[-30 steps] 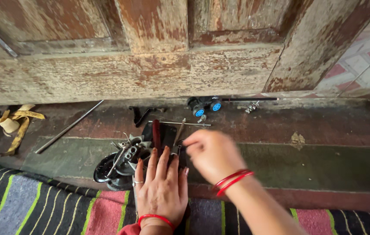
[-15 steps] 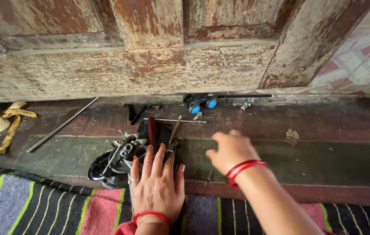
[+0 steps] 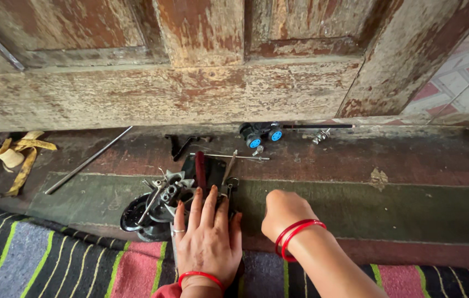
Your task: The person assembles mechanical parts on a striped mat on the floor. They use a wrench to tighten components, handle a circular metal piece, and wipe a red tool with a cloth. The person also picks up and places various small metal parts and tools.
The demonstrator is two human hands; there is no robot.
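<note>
A weathered wooden door (image 3: 201, 83) with peeling paint fills the far side of the scene, and a worn stone step (image 3: 389, 204) runs below it. A striped woven mat (image 3: 36, 265) covers the near edge. On the step, near the middle, sits a dark mechanical assembly (image 3: 160, 207) of metal parts and a black disc. The left hand (image 3: 208, 243) lies flat and open, fingers spread, pressing down on its right side. Just to its right, apart from the assembly, the right hand (image 3: 283, 212) is curled into a loose fist with its fingers turned away; whether it holds anything cannot be told. Farther off lie a long metal rod (image 3: 88, 160), a thin pin (image 3: 229, 157) and a small wheeled part with blue hubs (image 3: 261, 134). Loose pieces this close to the assembly could likely roll or scatter if the pressing hand slips, because the parts look unevenly stacked.
</note>
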